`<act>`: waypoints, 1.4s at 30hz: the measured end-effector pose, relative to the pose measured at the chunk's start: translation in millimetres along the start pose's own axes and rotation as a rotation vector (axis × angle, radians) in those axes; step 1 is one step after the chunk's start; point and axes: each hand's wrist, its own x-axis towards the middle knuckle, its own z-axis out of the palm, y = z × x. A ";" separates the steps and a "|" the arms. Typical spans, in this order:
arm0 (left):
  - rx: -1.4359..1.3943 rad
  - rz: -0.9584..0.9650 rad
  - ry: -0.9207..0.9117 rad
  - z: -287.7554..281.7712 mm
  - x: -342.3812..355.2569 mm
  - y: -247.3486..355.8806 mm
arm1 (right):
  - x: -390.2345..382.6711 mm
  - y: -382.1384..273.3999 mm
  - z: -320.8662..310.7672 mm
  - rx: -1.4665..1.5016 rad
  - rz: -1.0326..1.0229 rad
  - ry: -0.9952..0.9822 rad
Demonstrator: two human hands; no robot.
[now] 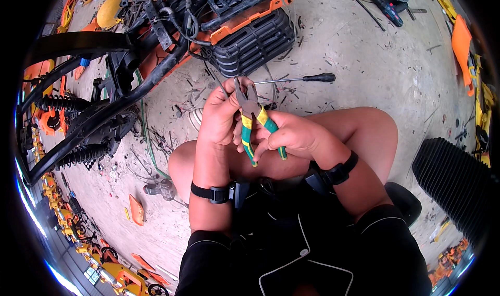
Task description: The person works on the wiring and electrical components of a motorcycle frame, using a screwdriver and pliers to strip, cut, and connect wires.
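Note:
My right hand (291, 132) grips combination pliers (250, 107) by their green and yellow handles, which stand apart. Their metal jaws point away from me, parted slightly, beside the fingers of my left hand (220, 115). That hand is closed around a thin dark cable (216, 80), which runs down from the machine frame. Whether the jaws touch the cable I cannot tell. Just beyond the jaws, a screwdriver (319, 78) with a black handle lies on the floor, its shaft pointing left toward my fingers.
Ahead stands a black vented box (255, 41) under an orange edge, with tangled wiring above. Black frame tubes (112, 106) and coil-spring shock absorbers fill the left. A cordless power tool (388, 9) lies far right, a ribbed black object (455, 186) nearer. Scraps litter the concrete.

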 end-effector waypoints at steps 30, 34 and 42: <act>0.412 0.195 0.269 17.5 13.2 -16.6 | 22.5 15.8 -32.3 -0.119 -0.420 0.585; 0.491 0.212 0.262 18.4 12.8 -17.5 | 22.3 16.0 -33.9 -0.142 -0.447 0.606; 0.495 0.200 0.239 21.5 11.5 -16.1 | 23.5 15.9 -33.1 -0.147 -0.423 0.693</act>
